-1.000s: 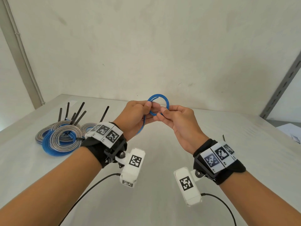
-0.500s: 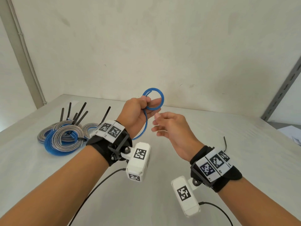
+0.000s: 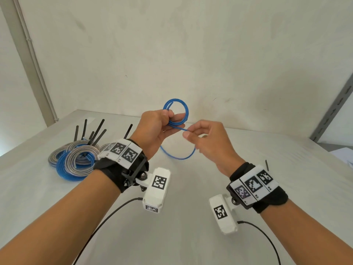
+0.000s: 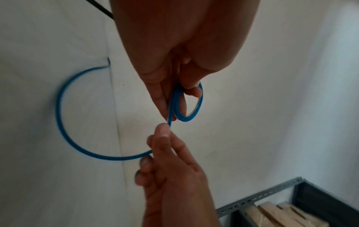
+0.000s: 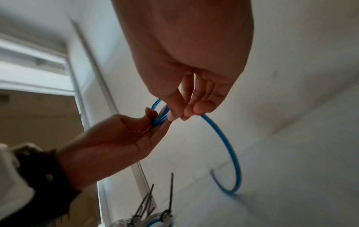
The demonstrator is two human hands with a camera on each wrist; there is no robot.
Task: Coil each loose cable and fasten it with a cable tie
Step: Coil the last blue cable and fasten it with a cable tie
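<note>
A thin blue cable (image 3: 186, 111) is partly wound into a small coil held up above the table. My left hand (image 3: 170, 116) pinches that coil between thumb and fingers; the left wrist view shows the coil (image 4: 191, 118) under the thumb. My right hand (image 3: 188, 133) pinches the cable's loose tail just right of the coil, thumb against fingertips (image 5: 175, 116). From there the tail (image 3: 177, 156) hangs in a wide arc below both hands, seen too as the tail (image 4: 62, 122) and the tail (image 5: 231, 153). A single black cable tie (image 3: 266, 165) lies beyond my right wrist.
A pile of coiled grey and blue cables (image 3: 74, 159) lies on the pale table (image 3: 191, 236) at the left, with several black tie ends (image 3: 99, 131) sticking up. A wall stands close behind the table. A grey metal shelf post (image 3: 332, 109) rises at the right.
My right hand let go of the coil, dropped a little, and now pinches the loose tail. The tail now hangs in a wide arc below the hands; the left hand kept the coil.
</note>
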